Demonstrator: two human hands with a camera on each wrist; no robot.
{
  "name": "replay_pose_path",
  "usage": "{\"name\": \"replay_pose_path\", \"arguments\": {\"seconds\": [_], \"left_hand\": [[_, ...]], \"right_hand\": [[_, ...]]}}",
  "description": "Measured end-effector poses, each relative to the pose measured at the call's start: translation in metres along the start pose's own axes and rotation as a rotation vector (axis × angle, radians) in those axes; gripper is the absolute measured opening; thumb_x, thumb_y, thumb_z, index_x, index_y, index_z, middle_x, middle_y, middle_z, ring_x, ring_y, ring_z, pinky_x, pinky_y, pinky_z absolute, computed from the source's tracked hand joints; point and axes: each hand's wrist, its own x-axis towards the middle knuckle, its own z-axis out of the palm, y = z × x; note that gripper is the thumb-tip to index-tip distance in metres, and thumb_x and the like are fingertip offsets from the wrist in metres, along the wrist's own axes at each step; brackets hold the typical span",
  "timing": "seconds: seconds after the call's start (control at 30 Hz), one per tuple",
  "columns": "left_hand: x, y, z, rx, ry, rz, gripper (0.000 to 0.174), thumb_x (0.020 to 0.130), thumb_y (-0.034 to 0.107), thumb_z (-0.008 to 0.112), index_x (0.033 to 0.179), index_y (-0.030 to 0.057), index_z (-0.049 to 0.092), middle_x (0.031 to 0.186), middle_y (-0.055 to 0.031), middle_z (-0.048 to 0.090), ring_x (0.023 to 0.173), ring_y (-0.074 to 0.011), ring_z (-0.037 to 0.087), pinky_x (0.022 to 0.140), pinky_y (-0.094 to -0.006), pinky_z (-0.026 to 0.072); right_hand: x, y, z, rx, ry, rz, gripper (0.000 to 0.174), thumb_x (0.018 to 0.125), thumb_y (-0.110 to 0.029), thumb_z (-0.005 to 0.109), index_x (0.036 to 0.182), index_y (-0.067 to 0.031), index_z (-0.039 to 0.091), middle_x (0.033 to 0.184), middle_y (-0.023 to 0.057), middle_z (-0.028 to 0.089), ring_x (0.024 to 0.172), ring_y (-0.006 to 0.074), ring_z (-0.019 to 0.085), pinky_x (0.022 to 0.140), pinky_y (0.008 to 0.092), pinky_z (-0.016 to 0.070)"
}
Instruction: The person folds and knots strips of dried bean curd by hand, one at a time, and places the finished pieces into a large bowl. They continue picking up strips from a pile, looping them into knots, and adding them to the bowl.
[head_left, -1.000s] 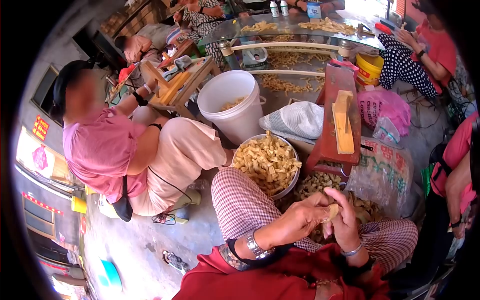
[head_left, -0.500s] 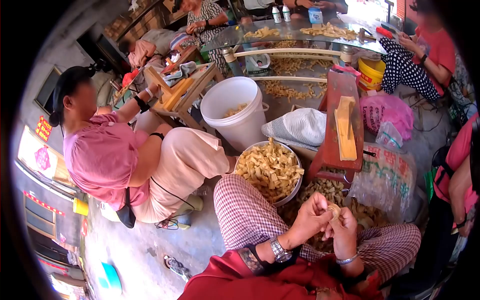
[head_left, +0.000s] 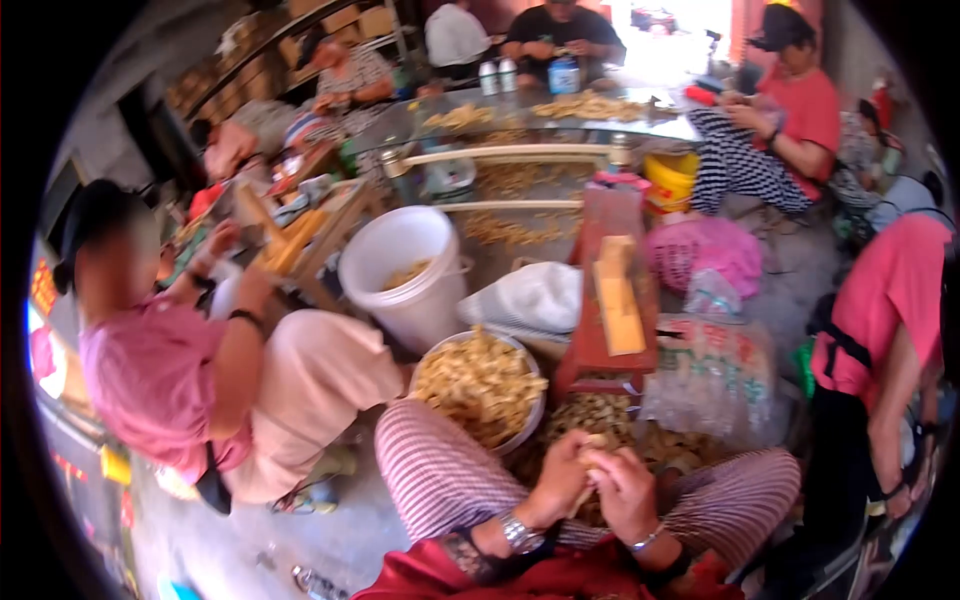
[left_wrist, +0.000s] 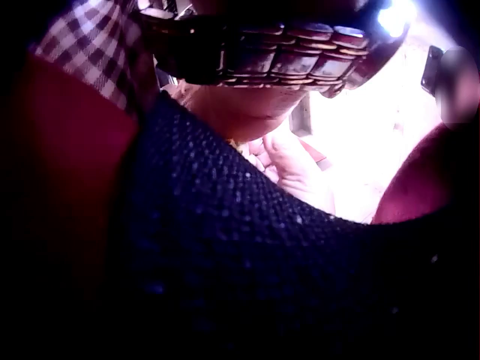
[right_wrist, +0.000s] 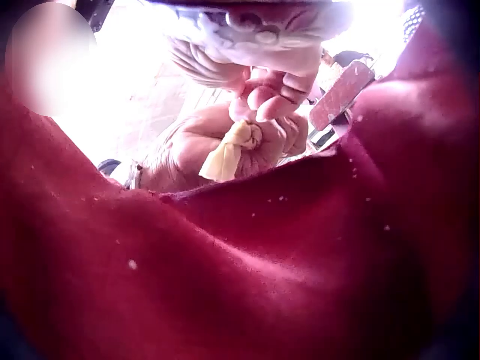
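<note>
My left hand (head_left: 560,482), with a metal watch at the wrist, pinches a pale yellow knotted strip (right_wrist: 223,159) that looks like bean curd skin. One flat tail of it hangs below the knot in the right wrist view. My right hand (head_left: 622,492) meets the left over my lap, its curled fingers pinching at the strip's knot. A bowl (head_left: 538,412) heaped with similar yellow pieces stands just beyond my left knee. Dark cuff and watch cover most of the left wrist view.
A red bench (head_left: 590,377) with a wooden block stands ahead, beside a white bucket (head_left: 365,320). More pieces (head_left: 590,420) lie below the bench. A person in pink (head_left: 150,350) sits close at left. Several others sit round a glass table (head_left: 400,125).
The head view has tilted up and things sit further left in it. My right hand's fingers, spread a second ago, have closed in against the left hand at the strip.
</note>
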Motion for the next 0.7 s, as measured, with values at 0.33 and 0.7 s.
{"name": "replay_pose_path", "arguments": {"seconds": [0.33, 0.7], "left_hand": [[-0.01, 0.01, 0.003, 0.093, -0.08, -0.037, 0.01, 0.093, 0.003, 0.042, 0.097, 0.0034, 0.052, 0.076, -0.0012, 0.055, 0.057, -0.0055, 0.048, 0.049, -0.0181, 0.0401], [-0.016, 0.011, 0.003, 0.183, -0.132, 0.037, 0.02, 0.096, 0.012, 0.046, 0.111, 0.0003, 0.052, 0.089, -0.0014, 0.056, 0.076, -0.0067, 0.05, 0.068, -0.0191, 0.044]], "right_hand": [[0.007, -0.001, -0.001, -0.133, 0.136, 0.036, 0.015, 0.078, 0.0, 0.066, 0.091, -0.0069, 0.065, 0.075, 0.0092, 0.056, 0.064, 0.0246, 0.059, 0.055, 0.0334, 0.0462], [0.01, 0.0, -0.004, -0.488, 0.097, -0.092, 0.012, 0.076, -0.007, 0.062, 0.088, -0.0091, 0.062, 0.073, 0.0078, 0.049, 0.065, 0.0273, 0.056, 0.053, 0.039, 0.0444]]}}
